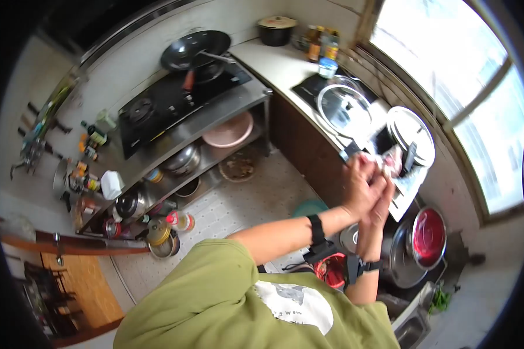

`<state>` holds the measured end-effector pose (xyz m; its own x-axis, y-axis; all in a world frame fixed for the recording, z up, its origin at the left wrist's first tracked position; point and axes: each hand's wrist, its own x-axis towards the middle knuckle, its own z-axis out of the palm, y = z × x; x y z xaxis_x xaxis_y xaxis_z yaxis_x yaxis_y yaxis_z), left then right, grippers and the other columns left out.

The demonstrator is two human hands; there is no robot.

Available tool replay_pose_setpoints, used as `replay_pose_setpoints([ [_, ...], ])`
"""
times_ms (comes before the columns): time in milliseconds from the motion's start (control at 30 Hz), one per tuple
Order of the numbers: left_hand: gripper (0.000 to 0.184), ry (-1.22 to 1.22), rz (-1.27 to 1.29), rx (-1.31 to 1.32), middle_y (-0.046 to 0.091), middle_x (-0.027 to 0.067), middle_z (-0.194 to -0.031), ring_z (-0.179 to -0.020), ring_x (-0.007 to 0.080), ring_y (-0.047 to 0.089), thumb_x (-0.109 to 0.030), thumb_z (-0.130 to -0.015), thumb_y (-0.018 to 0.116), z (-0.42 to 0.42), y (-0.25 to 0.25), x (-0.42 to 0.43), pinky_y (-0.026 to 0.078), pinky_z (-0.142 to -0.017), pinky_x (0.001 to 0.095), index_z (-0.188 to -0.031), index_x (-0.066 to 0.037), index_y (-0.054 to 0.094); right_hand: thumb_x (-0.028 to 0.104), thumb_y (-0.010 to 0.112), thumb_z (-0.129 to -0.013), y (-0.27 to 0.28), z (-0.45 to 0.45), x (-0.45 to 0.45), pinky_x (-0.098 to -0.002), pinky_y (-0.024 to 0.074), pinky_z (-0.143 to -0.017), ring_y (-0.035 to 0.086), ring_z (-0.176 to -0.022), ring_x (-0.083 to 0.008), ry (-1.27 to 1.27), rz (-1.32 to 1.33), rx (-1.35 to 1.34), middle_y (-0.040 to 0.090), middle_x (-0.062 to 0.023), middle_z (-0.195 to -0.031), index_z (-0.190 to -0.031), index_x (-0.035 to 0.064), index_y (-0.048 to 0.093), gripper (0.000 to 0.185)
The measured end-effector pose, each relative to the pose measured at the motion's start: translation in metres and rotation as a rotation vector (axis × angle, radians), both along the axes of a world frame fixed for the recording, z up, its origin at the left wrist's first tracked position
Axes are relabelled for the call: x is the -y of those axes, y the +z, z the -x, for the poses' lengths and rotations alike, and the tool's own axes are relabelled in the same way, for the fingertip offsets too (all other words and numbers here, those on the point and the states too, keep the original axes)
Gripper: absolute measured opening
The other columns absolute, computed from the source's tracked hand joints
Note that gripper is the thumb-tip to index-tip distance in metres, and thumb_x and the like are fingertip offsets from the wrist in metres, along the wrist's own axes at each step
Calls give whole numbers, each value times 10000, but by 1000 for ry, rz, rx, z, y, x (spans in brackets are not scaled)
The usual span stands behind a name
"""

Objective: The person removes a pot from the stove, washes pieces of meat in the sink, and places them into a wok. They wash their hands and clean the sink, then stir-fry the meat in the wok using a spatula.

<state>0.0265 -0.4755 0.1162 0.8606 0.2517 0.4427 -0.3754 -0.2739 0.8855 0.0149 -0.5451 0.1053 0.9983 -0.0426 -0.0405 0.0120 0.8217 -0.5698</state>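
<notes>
My left hand (360,189) and my right hand (381,205) are close together above the right counter, fingers closed around a small pink-and-white bundle (392,161). It looks like something in crumpled thin plastic, but blur hides its exact kind. Beyond the bundle stands a white pot with a lid (410,135). A pan with a glass lid (344,110) is to the left of that pot, apart from my hands. Both wrists wear black straps.
A wok (195,51) rests on the black gas stove (157,110). Bottles (323,43) and a dark pot (276,31) stand on the far counter. At right are a red basin (429,231) and a sink (413,334). A pink basin (229,129) sits below the stove.
</notes>
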Motion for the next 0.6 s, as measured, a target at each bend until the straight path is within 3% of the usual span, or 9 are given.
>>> replay_pose_setpoints([
  [67, 285, 187, -55, 69, 554, 190, -1201, -1159, 385, 481, -273, -823, 726, -46, 6, -78, 399, -1006, 488, -975, -34, 691, 405, 568, -1022, 6, -57, -74, -429, 458, -1116, 590, -1271, -274, 121, 48, 40, 629, -130, -1358, -1406, 68, 571, 510],
  [200, 330, 510, -150, 92, 591, 205, -1170, -1059, 409, 592, -312, -877, 737, -136, 19, -230, 487, -927, 500, -1035, -24, 709, 401, 599, -1015, 26, -163, -222, -381, 547, -992, 673, -1119, -238, 467, -17, -129, 700, -89, -1232, -1312, 90, 641, 433],
  [267, 384, 630, -137, 198, 607, 220, -1154, -1045, 413, 624, -345, -897, 733, -184, 28, -304, 516, -911, 482, -1046, 8, 707, 398, 606, -1010, 46, -208, -301, -381, 563, -961, 680, -1087, -230, 561, -52, -35, 704, -86, -1213, -1277, 91, 660, 410],
  [333, 398, 669, -81, 130, 586, 217, -1268, -1229, 406, 537, -382, -861, 742, -222, 49, -373, 401, -1051, 511, -1040, -27, 725, 401, 610, -1002, 73, -245, -373, -373, 571, -922, 689, -1048, -230, 614, -33, -15, 718, -85, -1167, -1221, 93, 685, 385],
  [400, 408, 749, -83, 151, 608, 219, -1231, -1161, 399, 589, -382, -851, 747, -265, 64, -438, 458, -1001, 489, -1044, -23, 735, 387, 615, -987, 83, -296, -436, -361, 571, -888, 695, -1011, -226, 708, 43, 3, 730, -87, -1132, -1179, 93, 701, 361],
  [467, 436, 736, -41, 91, 538, 206, -1323, -1213, 334, 583, -320, -902, 715, -307, 67, -500, 496, -1002, 402, -1159, 32, 696, 336, 618, -964, 100, -332, -490, -354, 564, -822, 683, -920, -204, 793, 20, 56, 727, -72, -1037, -1111, 97, 708, 295],
  [567, 484, 743, -14, -59, 490, 196, -1420, -1320, 307, 520, -346, -913, 706, -360, 56, -578, 453, -1067, 376, -1236, 14, 678, 331, 637, -932, 61, -428, -581, -347, 509, -705, 619, -854, -172, 841, 234, -32, 666, -37, -922, -949, 113, 660, 220],
  [600, 491, 745, 26, -91, 484, 199, -1433, -1332, 305, 511, -356, -919, 702, -374, 47, -599, 452, -1069, 377, -1244, 10, 672, 332, 639, -923, 44, -454, -609, -375, 513, -764, 619, -917, -200, 863, 235, -24, 658, -63, -972, -962, 115, 651, 221],
])
